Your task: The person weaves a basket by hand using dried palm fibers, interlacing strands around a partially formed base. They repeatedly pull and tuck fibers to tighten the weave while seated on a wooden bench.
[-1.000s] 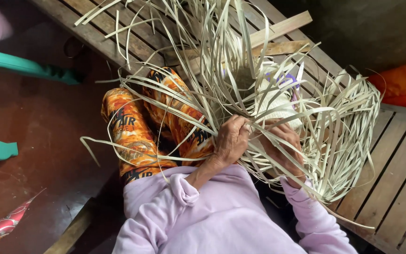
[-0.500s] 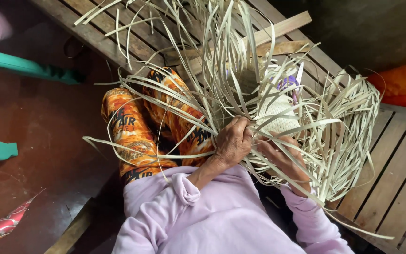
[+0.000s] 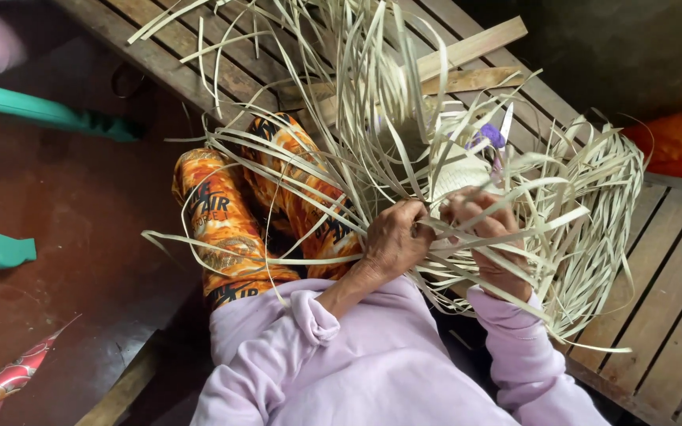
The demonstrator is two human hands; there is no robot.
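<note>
The slatted wooden bench (image 3: 676,315) runs under everything, its boards stretching away behind and to the right of where the hands work. On it, spilling outward from the grip in every direction, is a big tangle of pale leaf strips (image 3: 593,197), long flat ribbons that arch up above the hands and loop round to their right. The person sits with the bundle in the lap, lilac sleeves (image 3: 357,363) below the grip and orange patterned trousers (image 3: 222,229) just to the left of it.

Just above the hands the strips close up into a small woven patch (image 3: 455,170), the plaited part of the work. The left hand (image 3: 392,241) is curled in a loose fist over a cluster of strips, fingers pressed down on them. The right hand (image 3: 487,233) sits touching it on the other side, fingers bent and threaded among the strips; whether it pinches a single one I cannot tell. Beyond the woven patch, purple-handled scissors (image 3: 495,136) lie half hidden among the ribbons.
</note>
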